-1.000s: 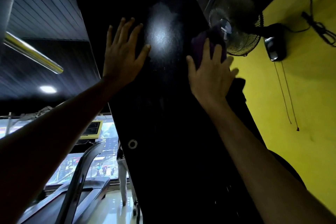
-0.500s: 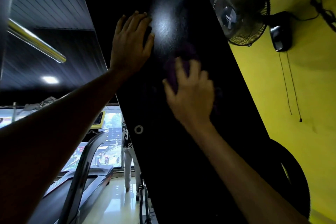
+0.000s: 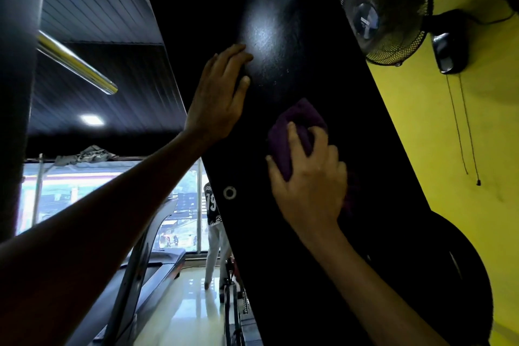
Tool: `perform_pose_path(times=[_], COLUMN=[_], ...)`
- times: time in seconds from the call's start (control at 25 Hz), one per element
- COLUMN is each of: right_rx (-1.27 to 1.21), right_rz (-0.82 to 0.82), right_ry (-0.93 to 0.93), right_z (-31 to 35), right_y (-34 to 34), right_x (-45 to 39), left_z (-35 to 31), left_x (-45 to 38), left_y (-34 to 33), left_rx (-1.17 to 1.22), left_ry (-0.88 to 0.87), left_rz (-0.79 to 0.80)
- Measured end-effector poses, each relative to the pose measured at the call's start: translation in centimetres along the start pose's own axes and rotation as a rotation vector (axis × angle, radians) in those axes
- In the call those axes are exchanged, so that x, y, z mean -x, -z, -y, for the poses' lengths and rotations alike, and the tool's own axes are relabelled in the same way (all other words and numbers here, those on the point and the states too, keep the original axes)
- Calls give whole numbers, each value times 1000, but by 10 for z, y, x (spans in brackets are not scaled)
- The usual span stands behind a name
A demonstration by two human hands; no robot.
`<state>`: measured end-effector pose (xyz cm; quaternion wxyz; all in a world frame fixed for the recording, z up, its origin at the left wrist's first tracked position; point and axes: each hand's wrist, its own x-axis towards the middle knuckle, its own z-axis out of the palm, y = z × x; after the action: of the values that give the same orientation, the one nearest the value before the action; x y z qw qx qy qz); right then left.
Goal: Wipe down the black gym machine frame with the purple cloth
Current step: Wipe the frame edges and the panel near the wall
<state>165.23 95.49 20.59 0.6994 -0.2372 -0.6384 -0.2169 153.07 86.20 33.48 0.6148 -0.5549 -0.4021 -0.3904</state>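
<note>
Right hand [image 3: 309, 185] grips bunched purple cloth [image 3: 295, 132] against black frame [image 3: 295, 233]; left hand [image 3: 219, 95] flat, fingers extended, just up-left of cloth.

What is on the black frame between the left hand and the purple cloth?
Only bare black frame separates the left hand from the cloth, in the head view.

Black gym machine frame [image 3: 295, 233]: broad flat panel, tilted, running top centre to bottom right. Pale glare patch on upper face. Small ring fitting [image 3: 229, 193] at left edge. Left hand [image 3: 217, 98] flat on panel. Right hand [image 3: 309, 180] presses purple cloth [image 3: 292, 132] against it.
</note>
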Motion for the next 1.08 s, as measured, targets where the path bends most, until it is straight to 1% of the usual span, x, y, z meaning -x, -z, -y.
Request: perform_pose_path(times=[0.04, 0.08, 0.16, 0.2, 0.28, 0.32, 0.36, 0.4, 0.44, 0.48, 0.52, 0.56, 0.6, 0.64, 0.68, 0.72, 0.8, 0.84, 0.88, 0.92, 0.96, 1.0, 1.04, 1.08], right_rx=[-24, -46, -68, -72, -66, -56, -37, -5, 28, 43, 31, 9, -4, -13, -27, -37, 1, 13, 16, 24, 25, 17, -7, -31], right_rz=[14, 15, 19, 32, 58, 80, 84, 69, 47, 30, 13, -5, -18, -21, -2, 20, 73, 100, 115, 106, 78, 67, 56, 39], right_ry=[11, 76, 299, 437, 747, 878, 960, 970, 906, 760, 548, 324, 144, 49, 59, 182, 625, 811, 910, 926, 868, 743, 557, 321], right_z=[21, 38, 54, 51, 25, 4, -19, -42, -66, -84, -95, -97, -90, -78, -65, -52, -46, -54, -66, -78, -90, -99, -105, -106], right_y=[-1, -2, -1, 1, 3, 4, 4, 4, 3, 3, 5, 7, 7, 6, 7, 8, 7, 9, 8, 6, 3, 3, 6, 9], right_x=[6, 14, 33, 41, 46, 42, 36, 27, 15, 2, -9, -16, -18, -16, -9, 2, 22, 17, 1, -17, -35, -54, -70, -80], left_z=[1, 1, 1, 1, -1, -3, -4, -6, -7, -8, -8, -8, -9, -9, -11, -15, -28, -34, -38, -39, -39, -37, -35, -36], left_x=[0, 0, 1, 1, 2, 2, 3, 4, 6, 7, 7, 6, 6, 6, 5, 5, 6, 7, 9, 12, 15, 18, 19, 19], left_y=[1, 2, 5, 6, 7, 7, 7, 6, 5, 4, 3, 3, 2, 2, 0, -2, -8, -12, -15, -18, -19, -20, -21, -20], left_rx=[101, 190, 257, 247, 188, 149, 103, 43, -29, -98, -154, -197, -238, -276, -305, -319, -305, -280, -249, -222, -203, -186, -171, -166], left_ry=[41, 83, 123, 119, 90, 73, 40, -12, -79, -144, -195, -227, -248, -257, -254, -228, -120, -60, -7, 30, 46, 46, 41, 32], left_rz=[-55, -105, -146, -127, -51, -12, 20, 45, 64, 79, 94, 108, 117, 123, 124, 117, 66, 37, 19, 14, 22, 35, 46, 56])
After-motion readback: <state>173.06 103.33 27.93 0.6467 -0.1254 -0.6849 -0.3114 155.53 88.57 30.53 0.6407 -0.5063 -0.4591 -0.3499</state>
